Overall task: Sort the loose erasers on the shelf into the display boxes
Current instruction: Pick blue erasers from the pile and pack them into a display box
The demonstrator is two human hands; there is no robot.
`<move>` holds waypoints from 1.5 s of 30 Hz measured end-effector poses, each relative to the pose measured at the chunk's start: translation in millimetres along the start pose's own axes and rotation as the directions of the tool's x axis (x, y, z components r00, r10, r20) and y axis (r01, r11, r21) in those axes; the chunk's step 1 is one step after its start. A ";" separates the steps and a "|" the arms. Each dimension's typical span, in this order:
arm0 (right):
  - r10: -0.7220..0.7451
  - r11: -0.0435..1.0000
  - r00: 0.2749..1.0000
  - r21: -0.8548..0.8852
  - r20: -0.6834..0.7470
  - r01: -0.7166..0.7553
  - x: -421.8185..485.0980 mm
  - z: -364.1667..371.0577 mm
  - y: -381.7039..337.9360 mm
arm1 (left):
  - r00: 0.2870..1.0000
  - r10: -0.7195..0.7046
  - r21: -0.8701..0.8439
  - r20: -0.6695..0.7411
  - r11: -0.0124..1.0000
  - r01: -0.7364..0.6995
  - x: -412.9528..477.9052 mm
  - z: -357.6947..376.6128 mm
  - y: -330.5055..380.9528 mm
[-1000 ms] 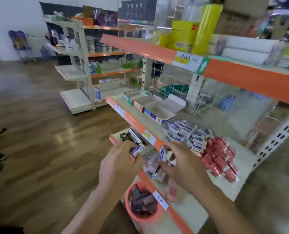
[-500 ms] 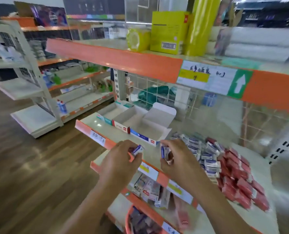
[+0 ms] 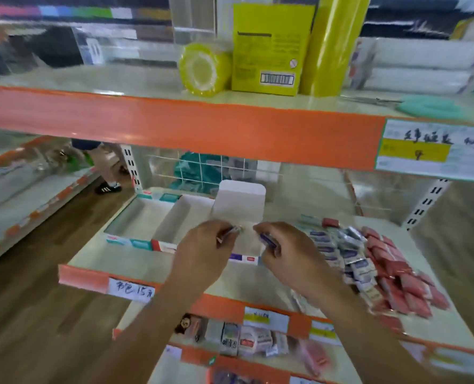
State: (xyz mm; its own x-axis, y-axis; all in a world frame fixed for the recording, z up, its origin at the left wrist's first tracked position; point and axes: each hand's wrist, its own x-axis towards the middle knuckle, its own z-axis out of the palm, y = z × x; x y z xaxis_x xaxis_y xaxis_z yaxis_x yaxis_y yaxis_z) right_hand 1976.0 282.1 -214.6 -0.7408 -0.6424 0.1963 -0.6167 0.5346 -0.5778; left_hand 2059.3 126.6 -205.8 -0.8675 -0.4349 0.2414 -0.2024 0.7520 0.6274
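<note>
Head view: left grip (image 3: 202, 253) pinches a glossy wrapped eraser (image 3: 234, 230); right grip (image 3: 288, 253) pinches a purple-labelled eraser (image 3: 267, 239), over the white cardboard box (image 3: 240, 200).

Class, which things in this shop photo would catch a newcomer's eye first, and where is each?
At centre, the left hand and right hand each pinch a small eraser at the open display boxes. To their right sprawls a pile of loose erasers, blue-white then red. Above runs the orange shelf edge, with a yellow box on top.
</note>
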 end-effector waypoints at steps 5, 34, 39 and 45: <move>0.055 0.998 0.997 -0.027 -0.050 -0.057 16.2 13.1 -20.2 | 0.990 0.103 -0.056 0.100 0.994 -0.098 32.9 -14.1 -24.4; 0.161 0.983 0.971 -0.061 -0.177 -0.174 51.8 40.0 -12.7 | 0.942 -0.008 -0.283 0.336 0.953 0.110 85.2 1.5 -50.1; 0.145 0.984 0.970 -0.077 -0.195 -0.162 53.2 39.6 -11.1 | 0.939 0.004 -0.344 0.345 0.931 0.122 89.0 4.7 -49.1; 0.117 0.978 0.982 -0.155 -0.147 -0.140 57.2 40.2 -6.8 | 0.918 0.009 -0.407 0.396 0.898 0.167 95.1 0.8 -49.9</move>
State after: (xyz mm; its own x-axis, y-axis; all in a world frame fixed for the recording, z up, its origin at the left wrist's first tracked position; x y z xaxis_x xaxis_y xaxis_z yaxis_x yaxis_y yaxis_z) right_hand 1948.6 219.7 -231.2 -0.8389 -0.4879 0.2413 -0.5409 0.6978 -0.4696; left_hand 1986.5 48.1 -214.7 -0.9783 -0.1962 -0.0662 -0.1418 0.4015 0.9048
